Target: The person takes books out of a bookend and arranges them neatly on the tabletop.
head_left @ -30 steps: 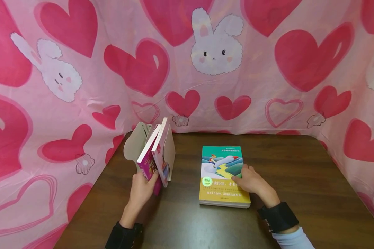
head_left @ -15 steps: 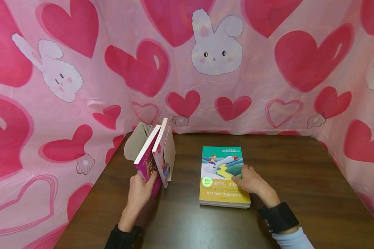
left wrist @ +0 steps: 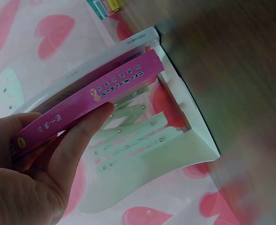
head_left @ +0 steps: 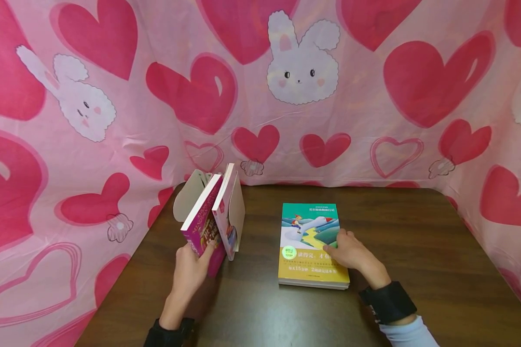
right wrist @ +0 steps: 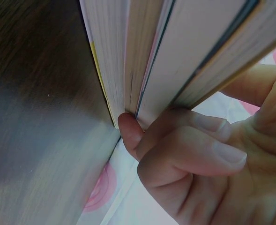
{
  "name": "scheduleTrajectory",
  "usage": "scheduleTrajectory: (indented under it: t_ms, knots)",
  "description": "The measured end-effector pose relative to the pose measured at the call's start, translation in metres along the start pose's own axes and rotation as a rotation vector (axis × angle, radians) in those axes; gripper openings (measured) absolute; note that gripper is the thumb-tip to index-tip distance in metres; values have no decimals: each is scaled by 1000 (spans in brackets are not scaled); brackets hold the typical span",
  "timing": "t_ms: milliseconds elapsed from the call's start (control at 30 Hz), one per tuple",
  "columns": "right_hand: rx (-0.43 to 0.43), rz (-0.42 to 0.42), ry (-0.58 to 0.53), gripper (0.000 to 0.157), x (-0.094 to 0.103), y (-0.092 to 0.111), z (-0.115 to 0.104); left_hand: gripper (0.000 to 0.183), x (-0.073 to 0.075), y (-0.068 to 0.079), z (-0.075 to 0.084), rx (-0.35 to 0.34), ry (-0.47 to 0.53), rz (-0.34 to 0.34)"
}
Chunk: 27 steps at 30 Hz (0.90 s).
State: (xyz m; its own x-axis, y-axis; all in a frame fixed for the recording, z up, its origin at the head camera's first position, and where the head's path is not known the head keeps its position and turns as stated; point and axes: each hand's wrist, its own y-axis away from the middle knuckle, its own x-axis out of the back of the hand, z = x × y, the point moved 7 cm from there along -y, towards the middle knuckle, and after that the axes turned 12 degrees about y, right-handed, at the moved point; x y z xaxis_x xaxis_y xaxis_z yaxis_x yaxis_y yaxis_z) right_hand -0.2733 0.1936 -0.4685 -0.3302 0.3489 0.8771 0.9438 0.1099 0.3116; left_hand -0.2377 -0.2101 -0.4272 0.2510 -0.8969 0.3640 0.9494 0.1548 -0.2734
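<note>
My left hand (head_left: 185, 270) grips a purple book (head_left: 202, 222) by its near edge, thumb on the side facing right. This book leans to the left, its lower part still between the plates of a cream folding bookend (head_left: 190, 193). Beside it a pink book (head_left: 225, 217) stands against the bookend's right plate. In the left wrist view the purple spine (left wrist: 86, 96) carries lettering. My right hand (head_left: 351, 250) holds the right side of a stack of books, thumb on the green-and-yellow top cover (head_left: 306, 241). Its curled fingers (right wrist: 189, 150) lie against the page edges (right wrist: 142, 56).
The dark wooden table (head_left: 260, 318) extends around the stack and the bookend. A pink cloth (head_left: 252, 96) with hearts and rabbits hangs behind and along both sides. Black bands (head_left: 388, 302) circle both wrists.
The left hand has drawn the purple book toward the near left, tilting it further away from the pink book. The right hand and the stack have stayed in place.
</note>
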Motion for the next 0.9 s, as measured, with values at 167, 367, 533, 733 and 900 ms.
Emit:
scheduleTrajectory:
  t_ms: [167,367,533,733,900]
  knots:
    - [3,-1,1,83,1,0,0,42,5,4,5,-2,-4,2]
    - [1,-5,2,83,2,0,1,44,9,9,7,26,-9,-15]
    - [2,0,5,83,3,0,1,43,14,14,10,28,-24,-11]
    - [-4,-3,1,83,0,-1,1,39,22,21,16,-3,-53,0]
    - [-10,-5,2,84,-1,-2,0,38,27,25,21,-5,-70,-2]
